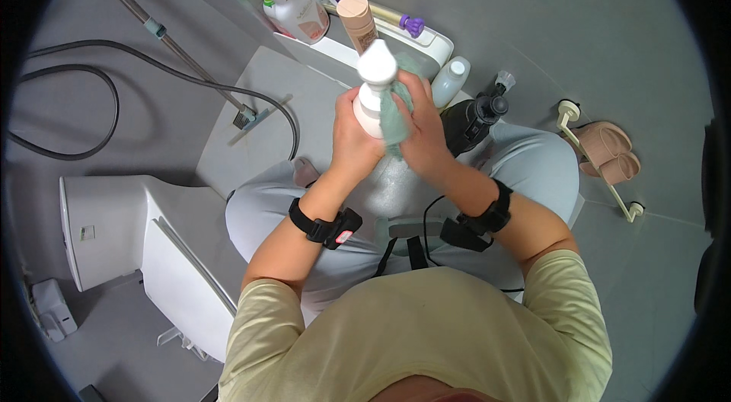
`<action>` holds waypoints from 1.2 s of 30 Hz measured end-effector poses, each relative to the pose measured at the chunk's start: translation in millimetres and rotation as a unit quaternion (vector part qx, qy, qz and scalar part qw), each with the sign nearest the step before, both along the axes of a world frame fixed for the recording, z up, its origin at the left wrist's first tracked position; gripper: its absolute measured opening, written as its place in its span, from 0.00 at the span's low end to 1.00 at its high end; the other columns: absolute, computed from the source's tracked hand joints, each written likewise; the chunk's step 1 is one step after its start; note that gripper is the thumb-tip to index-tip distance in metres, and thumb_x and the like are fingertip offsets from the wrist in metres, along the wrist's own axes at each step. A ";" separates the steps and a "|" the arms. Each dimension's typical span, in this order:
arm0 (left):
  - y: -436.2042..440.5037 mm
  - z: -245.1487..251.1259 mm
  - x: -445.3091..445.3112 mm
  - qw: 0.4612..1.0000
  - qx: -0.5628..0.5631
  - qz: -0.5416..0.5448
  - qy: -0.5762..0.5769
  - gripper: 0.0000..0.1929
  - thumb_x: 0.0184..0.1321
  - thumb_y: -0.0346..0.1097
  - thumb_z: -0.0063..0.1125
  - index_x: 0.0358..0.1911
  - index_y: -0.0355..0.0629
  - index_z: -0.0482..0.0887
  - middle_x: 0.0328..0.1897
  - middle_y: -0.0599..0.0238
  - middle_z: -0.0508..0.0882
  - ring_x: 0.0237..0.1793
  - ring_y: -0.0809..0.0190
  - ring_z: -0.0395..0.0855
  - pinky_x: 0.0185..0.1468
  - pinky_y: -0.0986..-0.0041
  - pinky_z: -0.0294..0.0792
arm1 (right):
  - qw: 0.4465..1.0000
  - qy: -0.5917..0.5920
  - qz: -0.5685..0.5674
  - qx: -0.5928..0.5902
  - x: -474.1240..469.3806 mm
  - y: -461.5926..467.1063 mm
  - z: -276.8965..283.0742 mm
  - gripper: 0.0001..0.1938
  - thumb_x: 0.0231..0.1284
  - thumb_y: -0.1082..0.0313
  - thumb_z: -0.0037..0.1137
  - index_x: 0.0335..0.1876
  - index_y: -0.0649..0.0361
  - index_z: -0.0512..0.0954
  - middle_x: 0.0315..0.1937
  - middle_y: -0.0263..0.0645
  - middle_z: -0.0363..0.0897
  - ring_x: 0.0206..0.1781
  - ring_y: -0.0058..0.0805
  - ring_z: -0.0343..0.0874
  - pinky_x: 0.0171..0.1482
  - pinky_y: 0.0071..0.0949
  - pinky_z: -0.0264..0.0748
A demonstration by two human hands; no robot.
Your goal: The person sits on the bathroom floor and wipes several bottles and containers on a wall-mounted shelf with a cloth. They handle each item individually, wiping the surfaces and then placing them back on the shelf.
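Observation:
My left hand [354, 139] is closed around the left side of a white pump bottle [370, 111], whose broad white pump head [377, 64] points away from me. On the bottle's right side, my right hand [422, 122] presses a pale green cloth [395, 119] against it. The cloth and fingers hide part of the bottle. Just beyond stands a beige capped bottle [357, 19], and to the right, a translucent bottle with a white cap [451, 81]. A black strap with a small device sits on each wrist.
A white ledge unit [440, 45] holds a large white pump bottle [297, 11] and a purple-ended tool [412, 25]. At right are a black bottle-like object [469, 122], a wall rail [597, 165] and pink slippers [608, 151]. A toilet [108, 225], hose [188, 77] and long-handled squeegee brush [246, 115] are left.

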State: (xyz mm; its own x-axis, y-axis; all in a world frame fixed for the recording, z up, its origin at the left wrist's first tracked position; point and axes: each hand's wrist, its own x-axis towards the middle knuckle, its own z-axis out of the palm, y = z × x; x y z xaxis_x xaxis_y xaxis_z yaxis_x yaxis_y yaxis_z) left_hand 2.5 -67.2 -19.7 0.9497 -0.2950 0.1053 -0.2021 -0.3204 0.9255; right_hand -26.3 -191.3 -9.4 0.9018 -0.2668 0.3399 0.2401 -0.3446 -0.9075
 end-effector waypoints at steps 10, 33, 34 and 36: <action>6.8 -4.8 -5.5 0.979 -0.035 -0.193 -0.050 0.49 0.29 0.41 0.81 0.56 0.38 0.59 0.51 0.51 0.73 0.53 0.51 0.74 0.58 0.63 0.66 | 0.866 0.282 0.250 0.328 27.4 -44.3 33.6 0.11 0.67 0.64 0.44 0.50 0.55 0.74 0.46 0.32 0.76 0.48 0.21 0.77 0.52 0.24 0.73; -3.3 -18.4 0.3 0.992 -0.098 -0.071 -0.048 0.54 0.29 0.38 0.81 0.61 0.39 0.55 0.59 0.52 0.64 0.60 0.51 0.67 0.64 0.62 0.61 | 0.958 0.126 0.008 0.258 13.4 -12.6 22.7 0.14 0.63 0.64 0.45 0.50 0.61 0.73 0.45 0.41 0.76 0.52 0.35 0.73 0.55 0.34 0.67; -2.4 -17.1 -1.0 0.992 -0.082 -0.077 -0.059 0.53 0.29 0.38 0.81 0.61 0.39 0.55 0.59 0.53 0.65 0.59 0.51 0.67 0.64 0.63 0.61 | 0.903 0.212 0.067 0.367 17.7 -22.2 30.8 0.13 0.64 0.65 0.45 0.50 0.61 0.74 0.45 0.39 0.77 0.51 0.31 0.75 0.55 0.32 0.68; -0.3 -15.1 -3.8 0.991 -0.056 -0.106 -0.067 0.53 0.30 0.40 0.81 0.61 0.40 0.55 0.58 0.53 0.66 0.59 0.52 0.68 0.64 0.63 0.62 | 0.885 0.250 0.160 0.359 22.9 -38.6 43.5 0.14 0.64 0.65 0.44 0.51 0.60 0.74 0.45 0.36 0.78 0.51 0.25 0.75 0.53 0.28 0.70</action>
State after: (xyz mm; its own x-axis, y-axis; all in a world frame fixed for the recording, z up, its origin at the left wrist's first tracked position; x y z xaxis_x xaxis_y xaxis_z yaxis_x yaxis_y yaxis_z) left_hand -1.4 -67.5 -34.8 0.8427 -0.4667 0.2684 -0.3767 -0.1550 0.9133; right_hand -3.4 -229.9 34.1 0.9601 0.0442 -0.2760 -0.2718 0.3776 -0.8852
